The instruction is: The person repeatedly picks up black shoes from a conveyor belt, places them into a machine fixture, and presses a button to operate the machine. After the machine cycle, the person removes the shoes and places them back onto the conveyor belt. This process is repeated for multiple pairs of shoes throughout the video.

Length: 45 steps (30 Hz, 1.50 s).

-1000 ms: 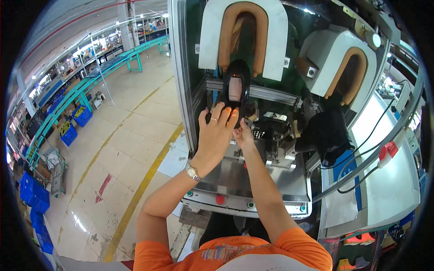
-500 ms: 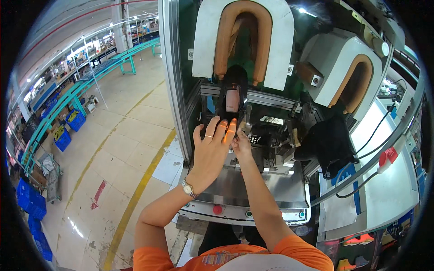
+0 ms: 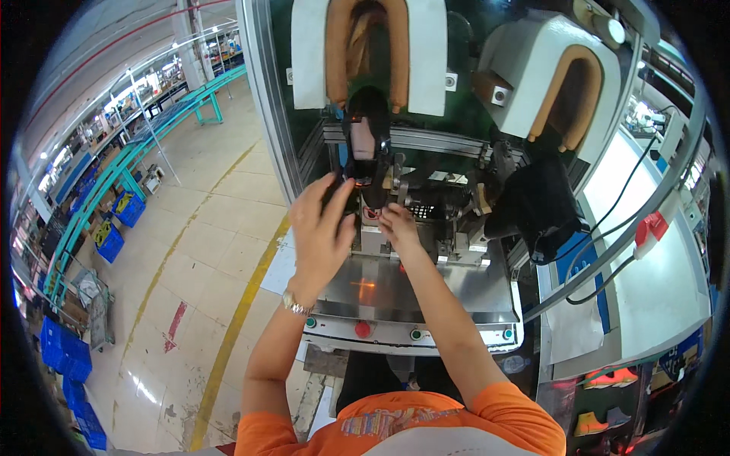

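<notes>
A black shoe upper (image 3: 370,171) with a pale inner patch sits on the machine's mold, below a U-shaped brown pad (image 3: 334,57) in a white housing. My left hand (image 3: 319,232) is at the upper's left side, fingers apart and holding nothing; its fingertips come close to the upper's edge. At the lower right end of the upper, my right hand (image 3: 399,226) has its fingers curled together. What they pinch, if anything, is too small to make out. An orange-red light cross (image 3: 366,284) falls on the metal plate (image 3: 403,300) below.
A second black piece (image 3: 536,213) hangs at the right station under another brown pad (image 3: 547,95). Coloured buttons, one a red button (image 3: 363,329), line the machine's front edge. A curved grey tube (image 3: 593,270) and white table (image 3: 661,304) stand right; blue crates (image 3: 65,346) sit far left.
My left hand has drawn off the upper to the left, its fingers spreading. The light cross now lands on the plate instead of my fingers. My right hand stays by the upper's lower end.
</notes>
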{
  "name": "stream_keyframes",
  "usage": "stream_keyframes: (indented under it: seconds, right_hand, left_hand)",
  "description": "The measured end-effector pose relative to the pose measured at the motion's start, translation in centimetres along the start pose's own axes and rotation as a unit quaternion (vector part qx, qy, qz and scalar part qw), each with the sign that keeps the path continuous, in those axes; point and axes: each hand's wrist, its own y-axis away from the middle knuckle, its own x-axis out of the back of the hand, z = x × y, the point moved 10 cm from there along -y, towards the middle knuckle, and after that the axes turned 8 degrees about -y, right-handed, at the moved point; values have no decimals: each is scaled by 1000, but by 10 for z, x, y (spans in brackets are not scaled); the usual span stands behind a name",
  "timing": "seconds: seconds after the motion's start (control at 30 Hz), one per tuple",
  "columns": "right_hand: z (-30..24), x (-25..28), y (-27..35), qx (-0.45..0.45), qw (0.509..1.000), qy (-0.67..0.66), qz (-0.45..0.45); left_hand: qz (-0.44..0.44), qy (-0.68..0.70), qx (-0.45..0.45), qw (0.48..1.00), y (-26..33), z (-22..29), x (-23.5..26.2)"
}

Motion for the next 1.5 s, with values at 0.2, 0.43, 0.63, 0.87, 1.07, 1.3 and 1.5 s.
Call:
stream_keyframes:
  seconds: [0.2,0.43,0.63,0.87,1.07,1.3,1.5]
  right_hand:
    - [-130,-68,216,122,928,188,-297]
    - [-338,-5,385,676,680,283,-1]
    - [-363,-21,347,600,644,472,39]
    - [-365,-56,332,642,509,572,41]
    - [-354,-40,395,719,454,517,103]
    - [-322,-41,438,619,507,598,47]
    - [-258,-12,387,473,549,684,-86]
  left_hand:
    - [-100,-4,284,953,236,-153,-46]
    - [-218,275,720,598,414,-149,-91]
    - [-118,187,644,732,450,-196,-113]
    - [-68,-41,422,903,309,-117,-67]
    - [-47,226,186,955,162,46,-51]
    - [-154,523,42,837,121,255,-38]
    - [-381,575,188,699,282,310,-156]
